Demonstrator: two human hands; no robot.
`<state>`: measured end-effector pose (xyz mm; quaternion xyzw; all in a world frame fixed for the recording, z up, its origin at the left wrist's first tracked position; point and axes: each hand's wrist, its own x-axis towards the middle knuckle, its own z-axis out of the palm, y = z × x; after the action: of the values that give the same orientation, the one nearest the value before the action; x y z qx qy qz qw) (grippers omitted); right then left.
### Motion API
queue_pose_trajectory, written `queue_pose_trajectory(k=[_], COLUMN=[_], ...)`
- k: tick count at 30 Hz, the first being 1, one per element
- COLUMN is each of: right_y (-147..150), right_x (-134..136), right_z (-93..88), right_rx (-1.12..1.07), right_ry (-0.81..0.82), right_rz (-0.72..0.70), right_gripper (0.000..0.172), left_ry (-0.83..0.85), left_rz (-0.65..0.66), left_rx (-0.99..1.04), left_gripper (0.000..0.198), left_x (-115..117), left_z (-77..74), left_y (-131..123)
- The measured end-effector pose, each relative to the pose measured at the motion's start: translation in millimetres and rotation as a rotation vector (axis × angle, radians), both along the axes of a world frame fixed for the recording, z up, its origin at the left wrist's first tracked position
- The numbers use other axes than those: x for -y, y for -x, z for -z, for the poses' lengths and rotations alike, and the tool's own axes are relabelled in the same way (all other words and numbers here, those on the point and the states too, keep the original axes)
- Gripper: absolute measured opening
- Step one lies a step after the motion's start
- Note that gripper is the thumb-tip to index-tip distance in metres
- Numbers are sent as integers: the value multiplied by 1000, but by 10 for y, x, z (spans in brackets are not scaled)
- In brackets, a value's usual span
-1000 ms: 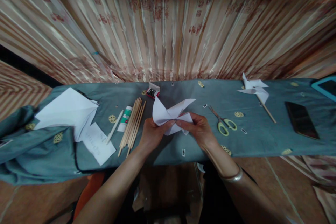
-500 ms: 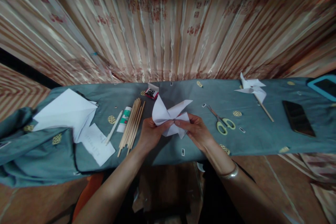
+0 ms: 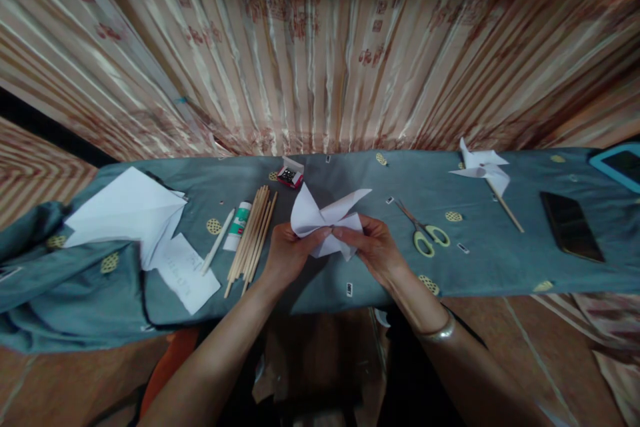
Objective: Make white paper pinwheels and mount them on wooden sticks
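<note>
Over the middle of the cloth-covered table I hold a white paper pinwheel (image 3: pixel 325 217) with both hands. My left hand (image 3: pixel 290 250) grips its left side, the thumb pressed near the centre. On the other side my right hand (image 3: pixel 377 247) pinches the paper, its thumb tip close to the left one at the middle. The fingers beneath the paper are hidden. Just left of my left hand lies a bundle of wooden sticks (image 3: pixel 253 237). Scissors (image 3: pixel 425 233) with pale green handles rest to the right of my right hand.
A small open box (image 3: pixel 291 173) sits behind the pinwheel. Leftward are a glue stick (image 3: pixel 237 227), a white pen (image 3: pixel 219 240), a written note (image 3: pixel 187 277) and white paper sheets (image 3: pixel 127 207). Rightward lie a pinwheel on a stick (image 3: pixel 485 167), a phone (image 3: pixel 571 227) and a blue-framed device (image 3: pixel 620 167).
Both hands keep nearly the same hold on the paper pinwheel. The view has shifted very slightly; otherwise nothing on the table has moved.
</note>
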<state>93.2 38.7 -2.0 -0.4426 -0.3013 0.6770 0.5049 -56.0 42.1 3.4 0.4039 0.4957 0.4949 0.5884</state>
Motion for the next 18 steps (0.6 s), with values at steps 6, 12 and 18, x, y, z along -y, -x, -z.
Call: queue_pose_trajectory(k=[6, 12, 18], right_y=[-12, -9, 14], right_x=[0, 3, 7], right_z=[1, -31, -40], right_rx=[2, -41, -51], right_ry=[-4, 28, 13], right_rz=[-24, -26, 8], right_gripper=[25, 23, 22], left_ry=[32, 27, 38], left_rz=[-11, 14, 9], left_rx=[9, 31, 90], left_gripper=[22, 22, 26], left_x=[0, -13, -12], left_z=[-25, -44, -27], left_y=[-8, 3, -11])
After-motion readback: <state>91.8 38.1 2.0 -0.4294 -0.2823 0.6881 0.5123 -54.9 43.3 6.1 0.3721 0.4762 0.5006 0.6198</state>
